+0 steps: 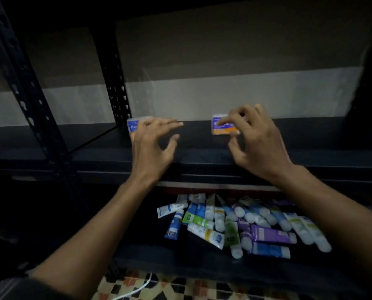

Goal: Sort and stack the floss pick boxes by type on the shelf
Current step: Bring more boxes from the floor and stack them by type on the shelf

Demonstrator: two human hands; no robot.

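Two floss pick boxes stand on the dark shelf [198, 144]. The left box [132, 126], blue and orange, is mostly hidden behind my left hand [152, 146], whose fingers are spread and relaxed just in front of it. The right box [220, 126], blue above and orange below, stands near the shelf's back. My right hand [256, 144] is at this box, its forefinger lying across the front and its thumb at the lower right corner. Whether the box is pinched or only touched is unclear.
A black perforated upright [115, 83] rises behind the left box, and another slants at the far left. On the lower shelf lies a heap of several tubes [234, 221] in white, blue, green and purple. A patterned tile floor [180, 286] and a white cable [137, 289] show below.
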